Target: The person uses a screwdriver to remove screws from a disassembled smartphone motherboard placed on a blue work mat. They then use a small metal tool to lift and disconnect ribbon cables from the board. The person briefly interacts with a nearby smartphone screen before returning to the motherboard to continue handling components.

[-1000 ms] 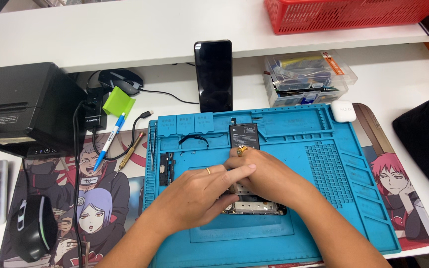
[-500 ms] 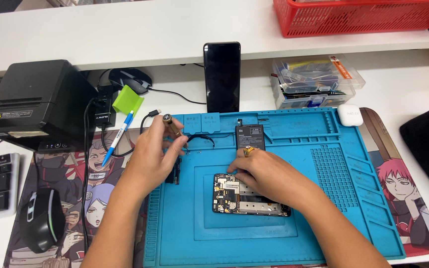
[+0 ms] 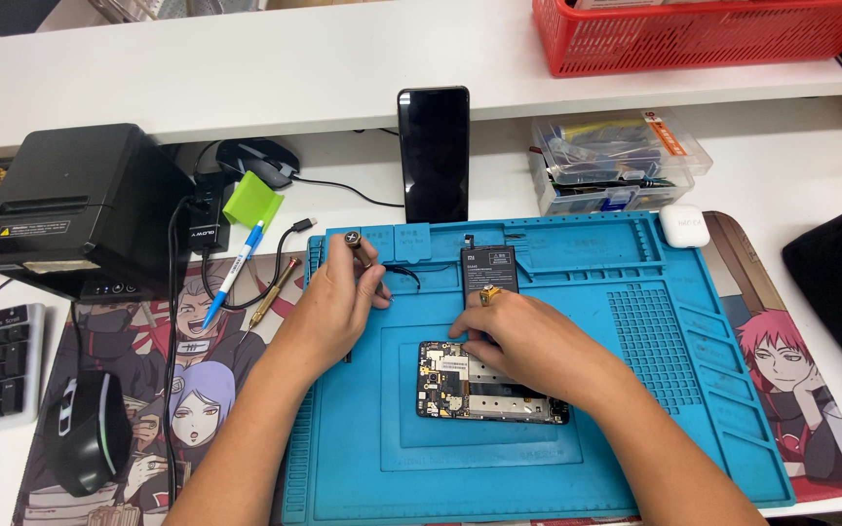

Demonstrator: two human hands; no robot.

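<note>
A: Well, what was nearest to the camera?
B: Nearest, the opened phone (image 3: 489,382) lay flat on the blue work mat (image 3: 713,409), with its circuit board showing. The right hand (image 3: 528,341) rested on its upper edge, fingers together and pressing down on it.
A: And the left hand (image 3: 338,302)?
B: It was a little farther, at the left part of the mat. Its fingers were closed around a small screwdriver (image 3: 361,248), whose round cap pointed up.
A: What was behind them?
B: 1 black battery (image 3: 488,268) lay just beyond the right hand. Farther, 1 dark phone (image 3: 434,154) stood upright, with a clear parts box (image 3: 616,161) to its right.
</note>
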